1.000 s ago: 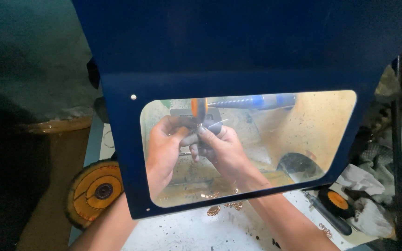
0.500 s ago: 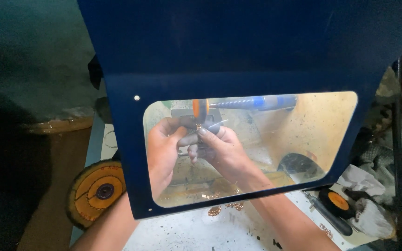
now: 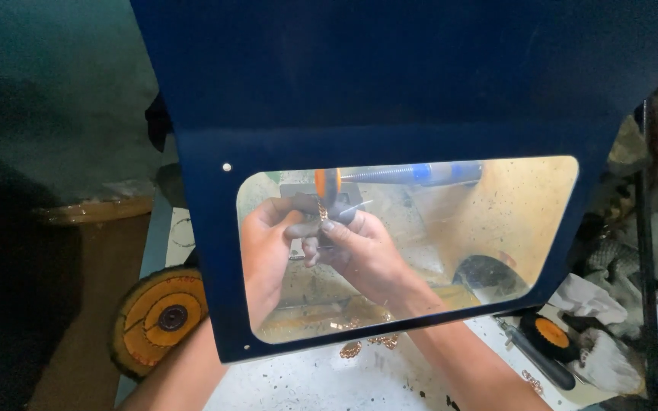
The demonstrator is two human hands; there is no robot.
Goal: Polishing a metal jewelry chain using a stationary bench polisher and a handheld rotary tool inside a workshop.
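Dark blue shield hood [image 3: 390, 84] fills most of the head view. Its clear window [image 3: 496, 221] gives the only look at the work zone. Both forearms pass under the hood's lower edge and both hands are inside.

White counter [image 3: 321, 380] below the hood is speckled with debris. Orange-and-tan buffing wheel [image 3: 158, 318] lies flat at the left edge. A black tool with an orange disc [image 3: 550, 335] lies on the right, just beside crumpled white rags [image 3: 592, 301].

Inside: horizontal spindle shaft [image 3: 413, 173] with a blue section runs across the top of the window. A narrow orange wheel [image 3: 327, 183] sits on it, directly above the hands. Dark round opening [image 3: 489, 278] at the lower right of the enclosure.

Progress, my read: polishing is mid-pass. The piece is up at the wheel. How much of it is finished can't be judged; glare and dust on the window hide the surface. A coppery chain piece [image 3: 352, 350] lies loose on the counter at the hood's lower edge, and I cannot tell whether it is finished.

Left hand [image 3: 264, 251]: fingers curled, thumb and forefinger pinching the small coppery chain piece [image 3: 321, 211] from the left.

Right hand [image 3: 356, 251]: fingers pressed together, closed round the same piece from the right, touching the left hand's fingertips. Piece sits between both hands, just under the orange wheel; contact with the wheel can't be confirmed.
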